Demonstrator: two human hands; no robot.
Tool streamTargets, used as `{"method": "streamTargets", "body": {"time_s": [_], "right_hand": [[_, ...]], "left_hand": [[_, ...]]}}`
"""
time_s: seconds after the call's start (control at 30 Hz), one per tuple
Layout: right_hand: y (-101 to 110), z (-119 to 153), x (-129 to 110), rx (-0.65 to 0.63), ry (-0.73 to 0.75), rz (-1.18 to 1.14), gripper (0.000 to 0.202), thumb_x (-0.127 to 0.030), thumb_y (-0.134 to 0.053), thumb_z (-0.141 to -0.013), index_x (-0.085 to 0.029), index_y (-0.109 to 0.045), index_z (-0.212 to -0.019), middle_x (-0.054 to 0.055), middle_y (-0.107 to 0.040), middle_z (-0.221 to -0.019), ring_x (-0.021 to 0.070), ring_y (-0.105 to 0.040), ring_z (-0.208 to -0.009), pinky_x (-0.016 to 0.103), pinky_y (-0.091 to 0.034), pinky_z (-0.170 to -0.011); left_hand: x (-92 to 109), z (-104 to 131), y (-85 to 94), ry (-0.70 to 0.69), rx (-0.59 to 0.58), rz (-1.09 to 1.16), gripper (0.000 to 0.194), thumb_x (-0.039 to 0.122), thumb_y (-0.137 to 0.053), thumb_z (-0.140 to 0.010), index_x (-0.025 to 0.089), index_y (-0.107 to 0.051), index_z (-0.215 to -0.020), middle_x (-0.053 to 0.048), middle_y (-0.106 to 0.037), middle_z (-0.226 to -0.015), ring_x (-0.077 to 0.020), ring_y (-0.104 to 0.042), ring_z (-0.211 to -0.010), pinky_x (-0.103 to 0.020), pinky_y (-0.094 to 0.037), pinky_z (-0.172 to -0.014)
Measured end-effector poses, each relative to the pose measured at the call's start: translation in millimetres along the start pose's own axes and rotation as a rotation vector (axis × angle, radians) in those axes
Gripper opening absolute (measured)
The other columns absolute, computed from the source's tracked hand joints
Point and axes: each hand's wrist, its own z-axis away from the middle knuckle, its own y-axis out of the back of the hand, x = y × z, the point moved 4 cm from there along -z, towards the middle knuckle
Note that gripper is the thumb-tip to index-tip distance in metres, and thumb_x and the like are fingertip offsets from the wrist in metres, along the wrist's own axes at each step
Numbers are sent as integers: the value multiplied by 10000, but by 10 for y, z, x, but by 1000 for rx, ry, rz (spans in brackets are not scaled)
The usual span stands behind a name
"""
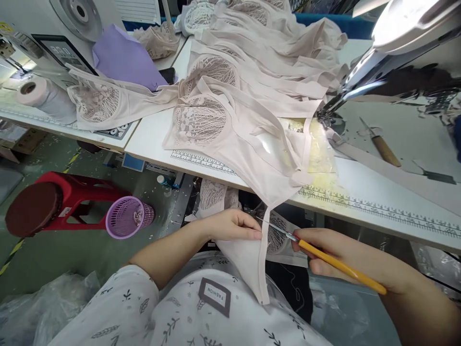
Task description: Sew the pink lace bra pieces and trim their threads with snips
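Observation:
A pale beige lace bra (252, 149) lies over the table's front edge, and its narrow edging hangs down in front of me. My left hand (236, 225) is closed, pinching that edging between thumb and fingers. My right hand (324, 250) is wrapped round a pair of scissors with an orange handle (340, 266). Their thin metal blades point left and meet the edging just above my left fingertips; whether they are open or closed I cannot make out. Below, another pale fabric piece (243, 257) hangs over my lap.
Several more bras (273, 53) are heaped at the back of the white table (360, 187). A sewing machine (382, 72) stands right, with a wooden-handled awl (385, 150) nearby. A thread cone (46, 98) is left. On the floor are a red stool (82, 192) and a purple basket (124, 218).

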Motion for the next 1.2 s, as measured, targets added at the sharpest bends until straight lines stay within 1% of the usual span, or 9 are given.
{"method": "streamTargets", "body": {"time_s": [0.17, 0.4, 0.5, 0.6, 0.67, 0.8, 0.93, 1.07, 1.2], "right_hand": [[30, -56, -105, 1, -36, -3, 654, -857, -374, -720, -206, -442, -720, -23, -355, -677, 135, -298, -597, 268, -277, -521], [35, -32, 127, 69, -158, -40, 598, -770, -593, -667, -205, -401, -622, -46, -324, -623, 110, -273, -563, 249, -253, -499], [-20, 21, 189, 212, -69, -175, 577, -763, -600, -669, -203, -462, -666, -28, -401, -634, 122, -346, -566, 252, -301, -492], [-168, 34, 147, 446, 127, -353, 534, -740, -557, -731, -215, -548, -823, 46, -571, -809, 203, -519, -734, 303, -446, -638], [-304, 5, 96, 606, 217, -466, 428, -649, -577, -785, -225, -548, -834, 55, -593, -857, 215, -553, -800, 317, -471, -712], [-541, -100, 24, 703, 192, -641, 362, -557, -602, -806, -231, -457, -742, -20, -471, -651, 139, -450, -562, 266, -406, -511], [-552, -47, 21, 727, 167, -679, 322, -516, -591, -828, -226, -455, -789, -54, -408, -623, 100, -335, -499, 248, -319, -464], [-489, 58, 47, 731, 187, -665, 284, -460, -618, -822, -211, -489, -783, -47, -420, -656, 94, -344, -534, 239, -309, -486], [-505, 44, 93, 608, 167, -729, 304, -481, -605, -825, -215, -466, -775, -52, -418, -635, 96, -371, -527, 230, -321, -476]], "left_hand": [[-20, 8, 18, 5, -30, -11, 183, 306, -771, -688, 132, -719, -718, 16, -644, -696, -82, -538, -671, -185, -430, -671], [-22, 43, 38, -24, -35, -56, 307, 423, -787, -652, 132, -713, -720, -8, -664, -722, -108, -567, -693, -213, -446, -682], [33, 66, 3, -109, 32, -71, 373, 493, -754, -679, 129, -709, -748, -43, -683, -771, -133, -595, -720, -243, -467, -702], [121, 59, -78, -274, 146, -104, 382, 508, -718, -722, 128, -690, -753, -61, -672, -770, -136, -592, -697, -251, -471, -667], [174, 39, -149, -389, 211, -155, 357, 488, -699, -753, 133, -668, -747, -63, -652, -751, -134, -582, -679, -252, -467, -641], [248, -10, -275, -541, 277, -330, 285, 426, -663, -809, 151, -623, -744, -68, -629, -770, -150, -585, -736, -270, -471, -684], [260, -67, -334, -434, 204, -404, 291, 443, -652, -817, 157, -610, -787, -80, -631, -855, -161, -593, -782, -278, -479, -710], [280, -91, -367, -271, 128, -479, 320, 471, -652, -812, 152, -631, -833, -78, -642, -878, -166, -591, -794, -283, -474, -738], [342, -99, -401, -226, 90, -551, 344, 493, -646, -811, 150, -644, -828, -70, -643, -855, -166, -589, -799, -277, -468, -753]]}}
